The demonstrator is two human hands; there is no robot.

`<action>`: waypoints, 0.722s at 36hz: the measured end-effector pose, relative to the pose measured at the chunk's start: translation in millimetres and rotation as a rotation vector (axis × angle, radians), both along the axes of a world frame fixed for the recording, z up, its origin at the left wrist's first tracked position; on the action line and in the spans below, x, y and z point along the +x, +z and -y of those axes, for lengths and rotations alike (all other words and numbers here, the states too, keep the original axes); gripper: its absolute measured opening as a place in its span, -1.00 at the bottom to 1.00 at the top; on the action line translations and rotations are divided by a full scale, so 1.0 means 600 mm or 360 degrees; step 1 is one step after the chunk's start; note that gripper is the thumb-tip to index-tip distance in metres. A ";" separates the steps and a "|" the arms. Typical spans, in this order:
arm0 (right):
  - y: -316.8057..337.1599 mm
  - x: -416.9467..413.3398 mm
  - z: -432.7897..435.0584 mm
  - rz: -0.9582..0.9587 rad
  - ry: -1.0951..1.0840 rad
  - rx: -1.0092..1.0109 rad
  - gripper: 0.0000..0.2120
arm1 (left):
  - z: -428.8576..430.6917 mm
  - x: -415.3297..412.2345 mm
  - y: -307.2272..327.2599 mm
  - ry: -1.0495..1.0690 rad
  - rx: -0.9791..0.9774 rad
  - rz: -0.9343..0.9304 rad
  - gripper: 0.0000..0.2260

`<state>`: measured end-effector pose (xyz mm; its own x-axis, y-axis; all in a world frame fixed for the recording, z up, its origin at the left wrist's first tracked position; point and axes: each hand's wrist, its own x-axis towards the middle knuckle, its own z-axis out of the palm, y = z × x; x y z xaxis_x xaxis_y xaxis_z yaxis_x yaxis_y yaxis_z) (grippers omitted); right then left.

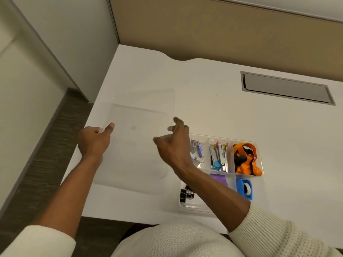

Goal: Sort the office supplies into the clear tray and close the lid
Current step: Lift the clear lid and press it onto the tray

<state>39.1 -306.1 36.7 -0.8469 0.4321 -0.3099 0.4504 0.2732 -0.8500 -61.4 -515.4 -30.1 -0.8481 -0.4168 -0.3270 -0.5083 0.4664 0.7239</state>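
Note:
A clear plastic lid (141, 115) is held above the white desk, tilted, left of the tray. My left hand (94, 140) grips its left edge and my right hand (173, 143) grips its right edge. The clear divided tray (259, 151) lies on the desk at the right, partly behind my right forearm. Its compartments hold staple boxes (197, 150), small staplers (219, 157), an orange and black lanyard (246, 158), a blue tape dispenser (245, 188), a purple pad (220, 179) and black binder clips (186, 194).
A grey cable hatch (285, 88) is set into the white desk (232, 112) at the back right. A beige partition (222, 30) runs behind the desk. The desk's left edge drops to a dark floor (48, 145) beside a white wall panel.

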 end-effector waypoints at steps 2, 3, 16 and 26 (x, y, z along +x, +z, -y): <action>0.009 0.005 -0.020 -0.0074 -0.0058 -0.0045 -0.22 | -0.021 0.010 0.017 0.0023 0.0215 -0.0034 -0.58; 0.012 0.008 -0.031 -0.0109 -0.0065 -0.0046 -0.23 | -0.033 0.014 0.027 0.0019 0.0276 -0.0047 -0.60; 0.037 0.070 -0.230 -0.0508 -0.0286 -0.0512 -0.73 | -0.176 0.057 0.105 -0.0302 0.0593 -0.0235 -0.90; 0.037 0.157 -0.338 -0.0468 -0.0503 -0.0411 -0.73 | -0.282 0.113 0.114 -0.0543 0.0679 -0.0175 -0.89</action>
<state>133.4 -103.4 59.0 -0.7547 0.6222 -0.2082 0.2082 -0.0739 -0.9753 6.4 -346.3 38.4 -0.9504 0.0376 -0.3087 -0.2907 0.2455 0.9248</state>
